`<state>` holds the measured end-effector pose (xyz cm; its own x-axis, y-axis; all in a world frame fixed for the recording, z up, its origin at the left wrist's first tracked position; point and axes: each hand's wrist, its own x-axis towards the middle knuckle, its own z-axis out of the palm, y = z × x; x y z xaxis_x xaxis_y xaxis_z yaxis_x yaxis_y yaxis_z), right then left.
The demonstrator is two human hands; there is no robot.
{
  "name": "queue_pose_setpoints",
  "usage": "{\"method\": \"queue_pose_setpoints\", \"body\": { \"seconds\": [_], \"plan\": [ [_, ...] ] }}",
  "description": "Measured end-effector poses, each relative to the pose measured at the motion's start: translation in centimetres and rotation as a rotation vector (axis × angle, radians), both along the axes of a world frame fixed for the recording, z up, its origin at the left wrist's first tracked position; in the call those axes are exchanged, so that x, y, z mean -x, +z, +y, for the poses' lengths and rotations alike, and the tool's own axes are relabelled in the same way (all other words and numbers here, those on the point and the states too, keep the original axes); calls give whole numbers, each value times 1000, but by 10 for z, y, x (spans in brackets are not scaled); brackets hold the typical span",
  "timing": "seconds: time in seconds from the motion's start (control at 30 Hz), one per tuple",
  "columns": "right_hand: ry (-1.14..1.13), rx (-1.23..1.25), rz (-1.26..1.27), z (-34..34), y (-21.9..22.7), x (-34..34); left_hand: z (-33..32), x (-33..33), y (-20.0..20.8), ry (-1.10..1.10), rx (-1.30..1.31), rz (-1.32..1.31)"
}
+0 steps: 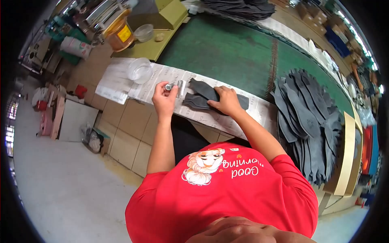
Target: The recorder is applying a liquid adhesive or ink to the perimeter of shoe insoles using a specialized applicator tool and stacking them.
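Note:
My left hand (163,100) is closed in a pinch on a small silvery metal piece (169,86), whose exact kind I cannot make out. Just right of those fingertips, a shiny silver block (181,88) sits on the paper-covered ledge (162,75). My right hand (227,101) grips dark grey, curved flat pieces (198,101) lying on the same ledge, with its fingers over the top and the thumb at the near edge. The pieces look like thick fabric or foam and partly overlap. The palm hides their middle.
A clear plastic tub (139,70) stands on the ledge's left part. Behind runs a green conveyor belt (219,44) with a laced seam. Large stacks of similar dark grey pieces (308,117) lie at the right. An olive machine (156,16) with an amber container (118,33) stands back left.

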<state>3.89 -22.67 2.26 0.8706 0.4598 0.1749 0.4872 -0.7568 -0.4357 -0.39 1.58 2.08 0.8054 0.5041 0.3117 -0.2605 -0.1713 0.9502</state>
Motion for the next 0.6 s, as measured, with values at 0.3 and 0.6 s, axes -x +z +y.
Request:
{"method": "queue_pose_setpoints", "body": {
  "seconds": [0.3,0.6],
  "plan": [
    [89,-294,3,-5,-3,15,-9,10,21,112,50,-172],
    [64,-249,-91,1,18,16,-30,8,29,70,-37,-222]
  ]
}}
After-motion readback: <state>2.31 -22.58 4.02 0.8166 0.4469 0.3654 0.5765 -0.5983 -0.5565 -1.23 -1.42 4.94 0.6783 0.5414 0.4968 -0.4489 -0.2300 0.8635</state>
